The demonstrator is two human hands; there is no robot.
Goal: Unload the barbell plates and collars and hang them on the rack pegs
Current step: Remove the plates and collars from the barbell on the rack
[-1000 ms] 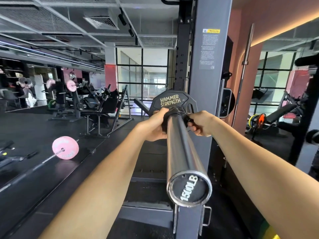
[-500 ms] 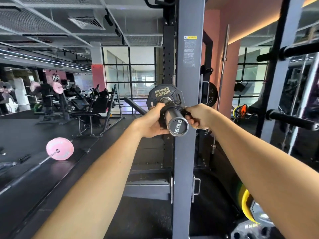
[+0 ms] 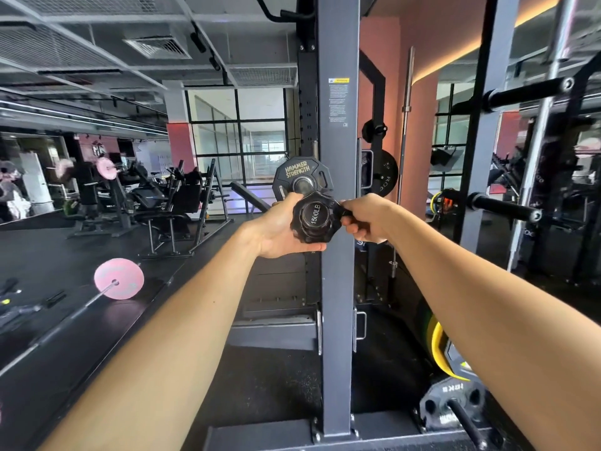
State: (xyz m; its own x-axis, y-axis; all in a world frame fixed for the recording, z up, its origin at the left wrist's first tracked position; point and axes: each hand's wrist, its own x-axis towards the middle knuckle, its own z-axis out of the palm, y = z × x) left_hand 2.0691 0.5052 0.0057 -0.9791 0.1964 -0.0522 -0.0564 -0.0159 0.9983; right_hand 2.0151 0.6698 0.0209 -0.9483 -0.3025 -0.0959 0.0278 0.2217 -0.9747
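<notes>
The barbell sleeve end (image 3: 311, 214) points straight at the camera, in front of the rack upright (image 3: 335, 288). The collar (image 3: 313, 234) sits round that end, with the plate (image 3: 300, 179) behind it, further along the bar. The left hand (image 3: 281, 231) cups the collar from the left and below; the right hand (image 3: 366, 219) pinches its lever from the right. Right of the upright, a second plate (image 3: 385, 172) hangs on a peg, and a bare bar (image 3: 405, 151) stands upright just beyond. Further right, two pegs (image 3: 507, 208) jut from another post — one high, one at hand height. On the floor far left lies a loaded barbell (image 3: 118, 278); low right, more plates (image 3: 448, 395) stand stored.
</notes>
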